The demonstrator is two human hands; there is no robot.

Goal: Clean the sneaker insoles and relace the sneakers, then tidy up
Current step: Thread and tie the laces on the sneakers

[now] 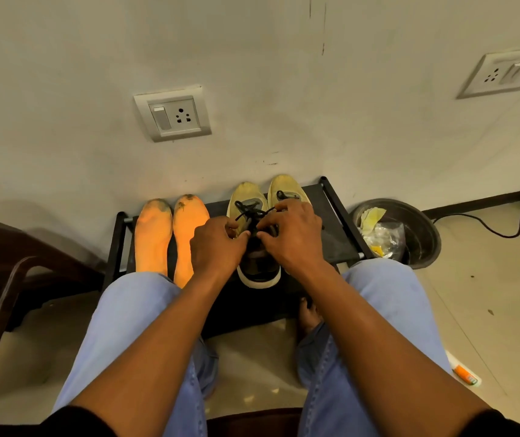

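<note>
The left sneaker [250, 212] of a yellow pair stood on the black shoe rack [337, 234], toe toward the wall, with its black lace [249, 212] looped loosely over the tongue. The person's left hand [216, 246] had its fingers curled and pinched a strand of that lace at the near end of the lacing. The right hand [293, 234] was curled over the same spot and also gripped the lace, its knuckles covering the heel end of the right sneaker [287, 189], which stood just beside the first, touching or nearly so. The fingertips of the two hands almost met above the shoe's opening; whether the lace was being threaded through an eyelet or knotted could not be made out, since the fingers hid it.

To the left on the same rack lay two orange insoles [170, 238] side by side, toes toward the wall, each with dark smudges at the toe end. The person sat with knees in light blue jeans [132, 323] spread to either side of the rack. A dark round bin [422, 234] holding crumpled wrappers stood right of the rack against the wall. A brown plastic chair [3, 279] stood at the left. A small orange tube [465, 375] lay on the tiled floor at the right. Two wall sockets [173, 113] were set in the white wall above.
</note>
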